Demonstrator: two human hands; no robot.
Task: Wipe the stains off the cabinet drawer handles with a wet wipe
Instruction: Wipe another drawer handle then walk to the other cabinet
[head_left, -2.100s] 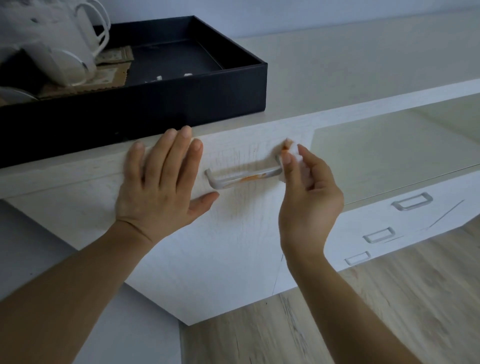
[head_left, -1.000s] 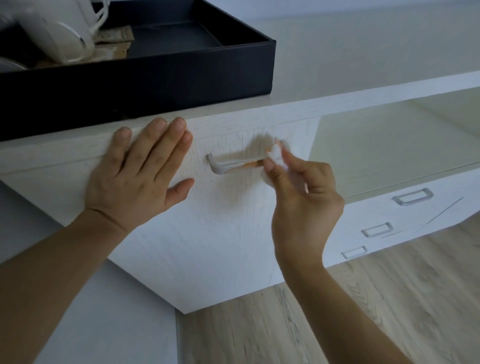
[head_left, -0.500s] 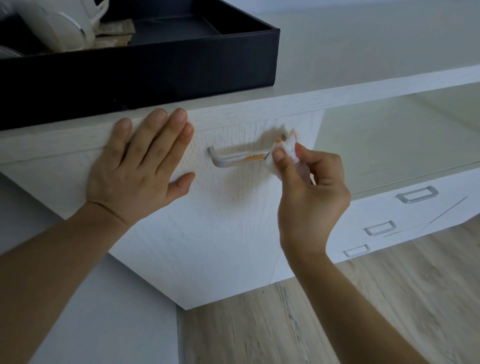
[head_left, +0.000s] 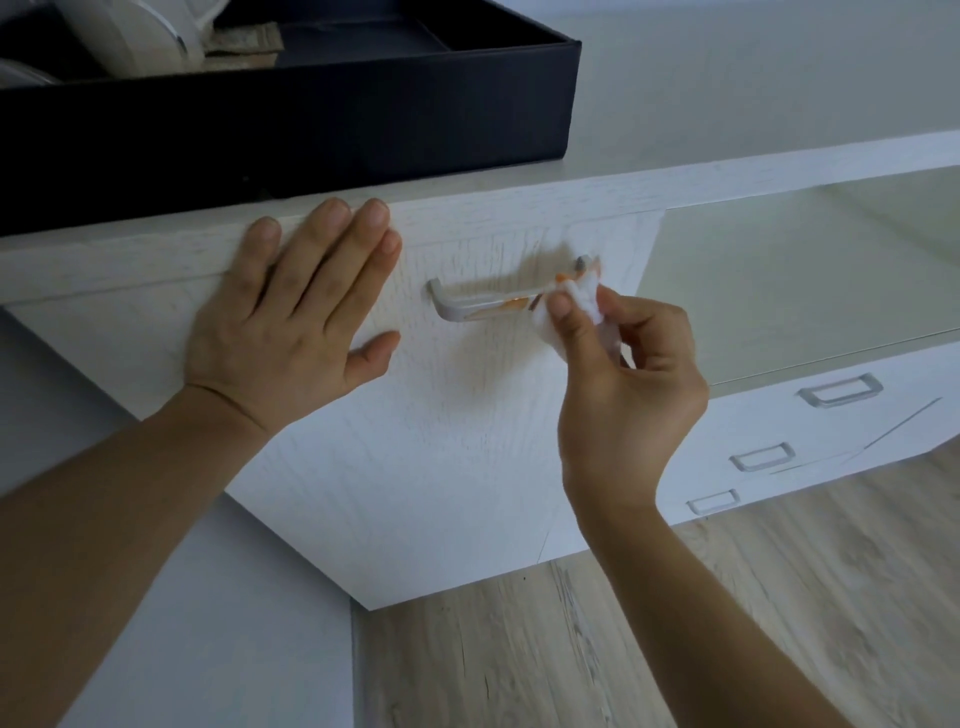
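The drawer handle (head_left: 488, 304) sits on the white drawer front (head_left: 415, 441), an orange smear along its bar. A bunched wet wipe (head_left: 576, 306) is pressed to its right end, pinched by the thumb and fingers of the right hand (head_left: 623, 395). The left hand (head_left: 296, 322) lies flat, fingers straight, on the drawer front just left of the handle. Above, a black tray (head_left: 311, 114) stands on the tabletop (head_left: 727, 104).

We see a black tray (head_left: 291, 119) at the left end of the cabinet top (head_left: 727, 88), with a white kettle (head_left: 140, 26) inside it.
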